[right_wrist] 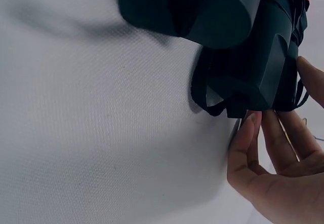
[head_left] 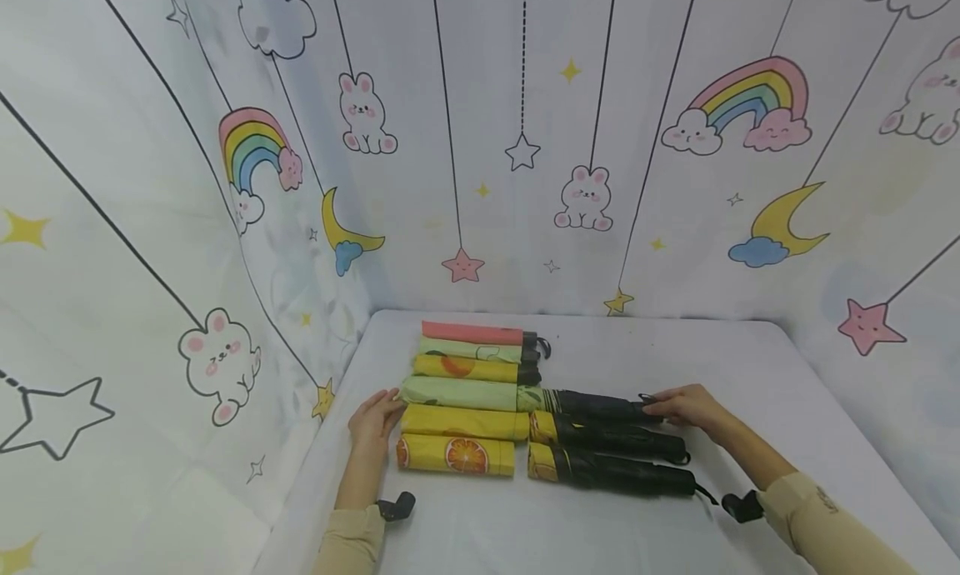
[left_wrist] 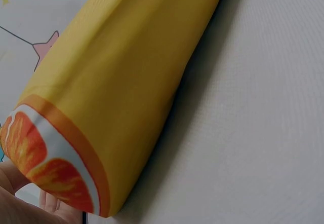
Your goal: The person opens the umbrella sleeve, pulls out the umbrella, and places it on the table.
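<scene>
A black folded umbrella (head_left: 603, 405), meeting a long light-green fabric sleeve (head_left: 459, 393), lay in lower centre. The right hand (head_left: 687, 407) pinched the umbrella's right end; the left hand (head_left: 372, 419) touched the sleeve's left end, its grip too hidden to tell.

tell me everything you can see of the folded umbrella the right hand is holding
The green-ended umbrella is folded into a slim roll and lies sideways on the white table. Most of it is black, apparently fabric; its left end is patterned light green, bordered by pale stripes. The right hand holds its right end, where a small dark loop shows. Its left end meets a light green cover; whether it goes inside is unclear. A yellow-ended umbrella lies close alongside.
</scene>
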### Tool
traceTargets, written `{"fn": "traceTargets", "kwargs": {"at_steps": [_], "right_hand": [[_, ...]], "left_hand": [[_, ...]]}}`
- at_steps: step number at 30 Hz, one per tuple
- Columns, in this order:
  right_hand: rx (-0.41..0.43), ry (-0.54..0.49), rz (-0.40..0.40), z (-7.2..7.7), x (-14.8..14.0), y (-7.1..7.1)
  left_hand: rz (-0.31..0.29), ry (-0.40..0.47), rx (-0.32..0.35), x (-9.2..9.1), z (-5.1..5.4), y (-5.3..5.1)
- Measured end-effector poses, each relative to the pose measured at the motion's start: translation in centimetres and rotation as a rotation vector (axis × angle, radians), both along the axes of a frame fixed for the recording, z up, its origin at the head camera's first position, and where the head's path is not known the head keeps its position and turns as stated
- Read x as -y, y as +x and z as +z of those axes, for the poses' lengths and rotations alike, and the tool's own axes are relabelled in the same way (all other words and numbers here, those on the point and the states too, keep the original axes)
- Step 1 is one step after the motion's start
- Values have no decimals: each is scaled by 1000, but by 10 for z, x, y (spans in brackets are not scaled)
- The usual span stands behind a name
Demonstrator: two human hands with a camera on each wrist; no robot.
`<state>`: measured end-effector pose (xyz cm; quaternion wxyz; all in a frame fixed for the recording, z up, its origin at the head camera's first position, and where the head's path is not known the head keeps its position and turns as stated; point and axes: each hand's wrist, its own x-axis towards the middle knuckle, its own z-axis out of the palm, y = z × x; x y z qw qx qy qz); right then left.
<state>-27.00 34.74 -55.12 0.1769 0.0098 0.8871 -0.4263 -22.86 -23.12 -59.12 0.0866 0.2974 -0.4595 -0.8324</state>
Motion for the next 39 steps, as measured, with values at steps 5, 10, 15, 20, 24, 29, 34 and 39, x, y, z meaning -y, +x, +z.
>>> {"fn": "traceTargets", "kwargs": {"at_steps": [5,10,15,20,24,29,34,39], "right_hand": [[-5,-12,39,-1,-3,0],[9,-28,69,-2,-9,-1],[7,-17,90,-1,-11,-4],[6,-6,96,0,-12,-7],[12,19,90,1,-10,-9],[-2,48,94,7,-8,-9],[-22,91,115,16,3,-10],[-77,166,125,26,27,-18]], "left_hand": [[-3,-7,3,1,-1,0],[-4,1,3,1,-2,-1],[0,18,-10,2,-2,-1],[1,24,-22,3,-2,0],[-1,25,-20,5,-2,0],[-17,11,-13,2,0,-1],[-52,-72,-4,1,5,1],[-106,-128,-6,3,11,0]]}}
